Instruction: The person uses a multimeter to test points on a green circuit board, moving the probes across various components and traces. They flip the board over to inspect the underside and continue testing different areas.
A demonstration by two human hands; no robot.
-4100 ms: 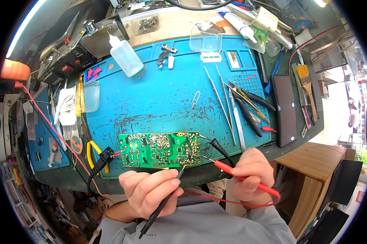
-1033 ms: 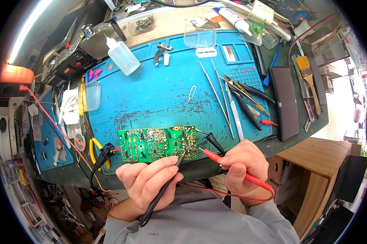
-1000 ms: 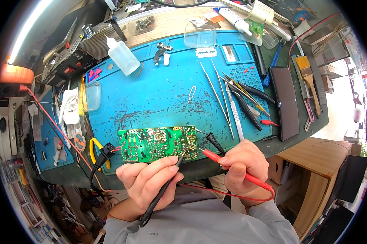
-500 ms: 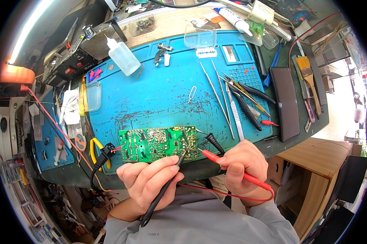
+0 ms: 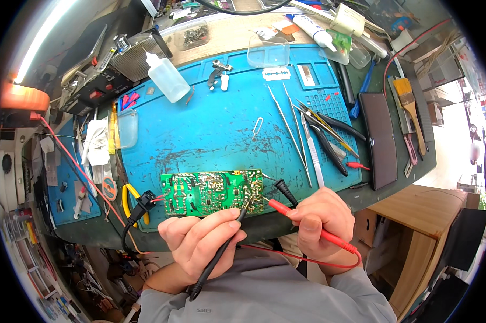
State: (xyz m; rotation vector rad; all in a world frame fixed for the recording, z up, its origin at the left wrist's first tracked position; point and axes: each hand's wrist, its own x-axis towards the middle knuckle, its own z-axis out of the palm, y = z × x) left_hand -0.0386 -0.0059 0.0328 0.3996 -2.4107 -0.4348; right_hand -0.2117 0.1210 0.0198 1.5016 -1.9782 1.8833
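Note:
A green circuit board [image 5: 210, 189] lies solder side up near the front edge of the blue work mat [image 5: 210, 129]. My left hand [image 5: 202, 242] grips a black test probe [image 5: 218, 257], its tip on or just over the board's right part. In my right hand [image 5: 323, 218] is a red test probe [image 5: 279, 206], whose metal tip points at the board's right edge; whether it touches I cannot tell. Thin red wires run from the board's left end to a black plug [image 5: 144, 202]. A black cable with a ribbed sleeve [image 5: 285, 191] leaves the right end.
Tweezers [image 5: 290, 129], a scalpel [image 5: 313, 153] and pliers [image 5: 331, 145] lie right of the mat's middle, beside a dark phone [image 5: 378, 140]. Farther back are a squeeze bottle [image 5: 168, 78], a razor blade [image 5: 275, 74] and a clear tray [image 5: 268, 53]. Yellow-handled cutters [image 5: 127, 199] lie left.
The whole view has shifted slightly, so the bench things sit a little lower and farther right. Both hands keep their probes at nearly the same places by the board's right end.

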